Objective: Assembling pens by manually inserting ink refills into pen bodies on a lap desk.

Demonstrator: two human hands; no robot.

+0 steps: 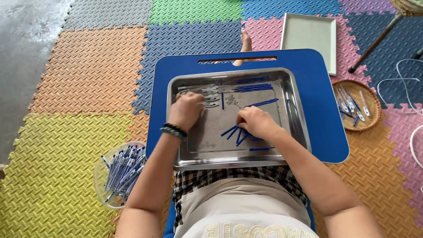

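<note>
- Although only the head view is at hand, it shows both hands down inside a steel tray [296, 115] that rests on a blue lap board [317, 79].
- The right hand [257, 122] lies curled over a loose fan of blue pen refills [235, 134] near the tray's front middle; its fingers are bent down onto them, but whether they pinch one I cannot tell.
- The left hand [187, 110] covers the clear pen barrels [210, 96] at the tray's left rear; its fingers are closed downward, their grip hidden.
- More blue refills [252, 88] lie in rows at the tray's back.
- The refills look thin, light and a little bendy, and likely slide on the smooth steel; a pinch at mid-length between thumb and forefinger seems safest.
- A clear bowl of finished pens [121, 174] stands on the foam floor mat [57, 176], and a woven basket [372, 115] holds a few more.
</note>
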